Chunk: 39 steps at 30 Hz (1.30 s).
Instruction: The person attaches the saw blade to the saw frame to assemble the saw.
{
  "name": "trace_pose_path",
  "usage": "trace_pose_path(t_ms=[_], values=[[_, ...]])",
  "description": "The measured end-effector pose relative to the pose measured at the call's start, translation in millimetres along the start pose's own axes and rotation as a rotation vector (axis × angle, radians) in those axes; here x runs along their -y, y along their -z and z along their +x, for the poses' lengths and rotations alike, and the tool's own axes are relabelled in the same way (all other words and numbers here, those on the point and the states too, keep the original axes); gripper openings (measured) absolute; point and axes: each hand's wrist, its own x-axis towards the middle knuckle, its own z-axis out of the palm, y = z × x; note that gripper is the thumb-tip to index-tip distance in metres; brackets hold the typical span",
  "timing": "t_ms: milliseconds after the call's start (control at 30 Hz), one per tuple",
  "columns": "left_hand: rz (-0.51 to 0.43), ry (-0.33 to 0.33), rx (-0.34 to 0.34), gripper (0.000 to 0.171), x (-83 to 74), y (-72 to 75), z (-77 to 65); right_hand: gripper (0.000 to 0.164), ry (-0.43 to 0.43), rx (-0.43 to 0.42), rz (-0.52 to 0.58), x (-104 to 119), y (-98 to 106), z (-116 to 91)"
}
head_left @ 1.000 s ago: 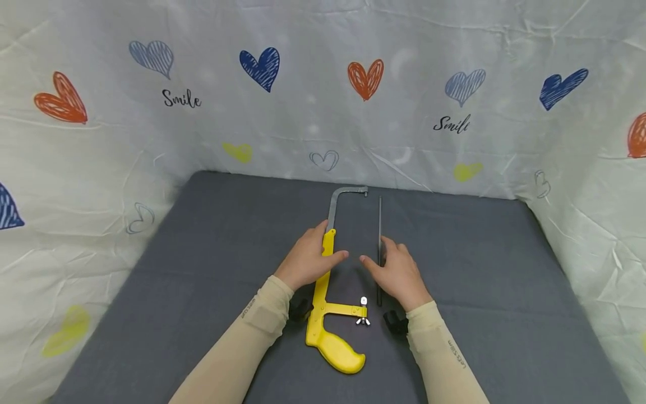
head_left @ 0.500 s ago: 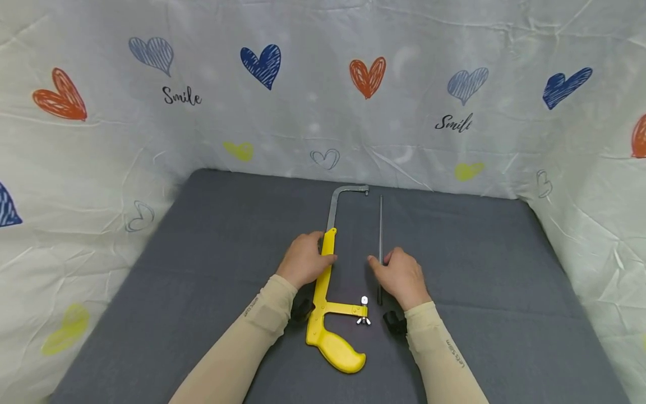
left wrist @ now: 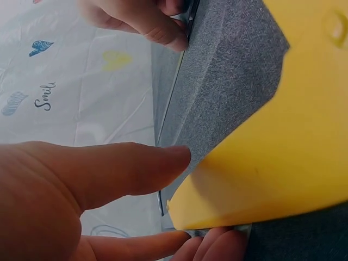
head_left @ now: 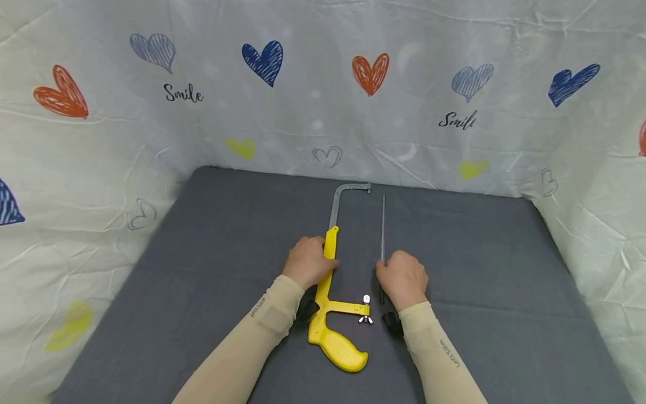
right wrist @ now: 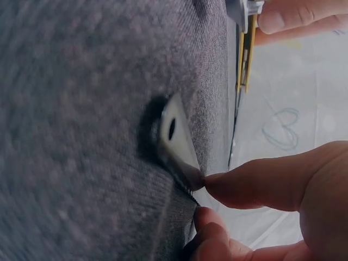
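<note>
A yellow hacksaw frame (head_left: 342, 351) with a grey metal front arm (head_left: 334, 210) lies on the grey cloth, its grip toward me. My left hand (head_left: 306, 262) grips the yellow bar halfway up, thumb across the top; in the left wrist view the fingertips (left wrist: 217, 244) are at its edge. Right of the frame is a thin hacksaw blade (head_left: 383, 224), roughly parallel to it. My right hand (head_left: 402, 278) pinches this blade near its close end, and the right wrist view shows the blade's end hole (right wrist: 172, 129) beside the thumb. A wing nut (head_left: 365, 320) sits on the frame's crossbar.
Grey cloth (head_left: 227, 224) covers the table. White sheeting (head_left: 313, 84) printed with hearts and "Smile" stands behind it and along both sides. Small black devices are at the left wrist (head_left: 307, 310) and the right wrist (head_left: 392, 324).
My left hand has closed in on the yellow bar. My right hand has drawn slightly toward me and its fingers have curled to pinch the blade. Frame and blade lie as before.
</note>
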Motion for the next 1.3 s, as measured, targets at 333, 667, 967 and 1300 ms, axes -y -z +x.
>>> trace_pose_path(t_ms=[333, 667, 967, 1300], values=[[0.009, -0.007, -0.009, 0.037, -0.1, -2.8, -0.8, 0.047, 0.009, -0.004, 0.001, 1, -1, -2], [0.011, 0.004, -0.002, 0.042, -1.5, -6.2, 0.7, 0.053, 0.023, -0.033, 0.042, 0, -2, 1], [0.008, 0.025, 0.007, 0.050, 1.3, -5.4, -0.7, 0.025, 0.001, 0.016, 0.123, -1, 2, 4], [0.031, 0.041, 0.016, 0.055, -1.8, -5.9, 0.3, 0.034, -0.056, 0.159, 0.238, -5, 7, 10]])
